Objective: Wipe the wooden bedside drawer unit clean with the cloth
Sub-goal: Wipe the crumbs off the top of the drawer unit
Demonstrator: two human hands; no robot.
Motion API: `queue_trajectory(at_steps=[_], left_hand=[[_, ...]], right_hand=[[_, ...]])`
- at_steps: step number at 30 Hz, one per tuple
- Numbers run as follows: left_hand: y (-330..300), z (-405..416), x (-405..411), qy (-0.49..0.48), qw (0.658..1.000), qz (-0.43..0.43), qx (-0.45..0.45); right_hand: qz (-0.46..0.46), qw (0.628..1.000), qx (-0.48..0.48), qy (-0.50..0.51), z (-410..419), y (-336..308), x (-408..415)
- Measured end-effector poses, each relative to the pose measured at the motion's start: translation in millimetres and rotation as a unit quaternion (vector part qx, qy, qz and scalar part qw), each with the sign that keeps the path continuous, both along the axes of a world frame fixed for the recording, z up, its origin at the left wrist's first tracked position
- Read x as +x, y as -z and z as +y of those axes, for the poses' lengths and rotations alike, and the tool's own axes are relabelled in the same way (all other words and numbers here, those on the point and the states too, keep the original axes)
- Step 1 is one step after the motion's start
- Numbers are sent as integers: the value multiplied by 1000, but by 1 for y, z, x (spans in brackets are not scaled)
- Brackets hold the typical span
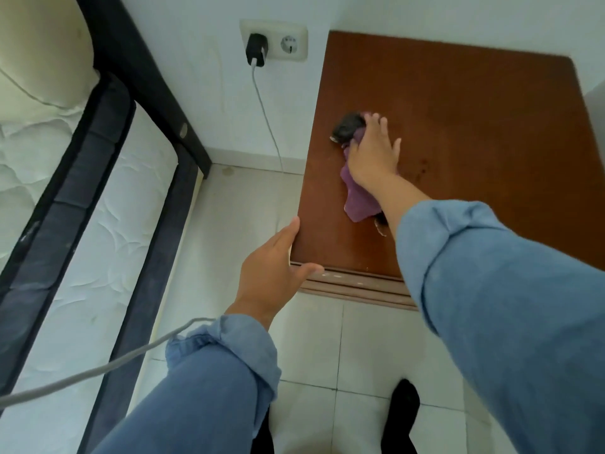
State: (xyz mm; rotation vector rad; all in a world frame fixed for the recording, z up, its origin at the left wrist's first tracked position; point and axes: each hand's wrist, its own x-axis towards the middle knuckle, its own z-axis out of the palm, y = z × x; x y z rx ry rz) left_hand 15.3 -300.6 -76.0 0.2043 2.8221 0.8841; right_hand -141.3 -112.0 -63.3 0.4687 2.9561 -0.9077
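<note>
I judge that I am mid-wipe on the top of the drawer unit (458,132), which stands against the wall with its front edge toward me. My right hand (373,152) lies flat on that top, fingers straight and spread, pressing the purple cloth (358,201) down near the unit's left side; the cloth trails back from under the palm toward the front edge. A dark bunched lump (348,126) sits at my fingertips; I cannot tell whether it is part of the cloth or something else. My left hand (275,273) is open at the unit's front left corner, fingers along the side and thumb on the front edge, holding nothing. Next I would sweep the cloth across the unwiped right and back of the top, keeping the palm flat. Left of the unit, a charger (257,49) sits in a wall socket (289,44) and its cable (268,122) hangs down just beside the unit's left side, easy to snag. Further left is the bed (82,198).
</note>
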Motion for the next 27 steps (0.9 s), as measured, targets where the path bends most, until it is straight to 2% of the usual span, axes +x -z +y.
queue_trajectory(at_steps=[2,6,10,16,20,23,27], left_hand=[[4,-5,-1,19,999,31,-3],[20,-17,-7,61,995,82,-20],[24,-18,-7,61,993,100,-4],[19,-15,-5,52,997,51,3],[18,-6,3,-33,998,2,50],[18,1,11,-115,987,-13,114],[10,9,20,-165,980,-12,106]], right_hand=[[3,998,67,-12,-7,6,-16],[5,992,94,-81,-12,9,-51],[38,990,46,-131,-8,7,-51],[88,983,-46,-154,-28,7,43],[108,979,-74,-159,-48,11,114],[111,976,-82,-169,-53,12,147],[110,974,-103,-171,-49,6,176]])
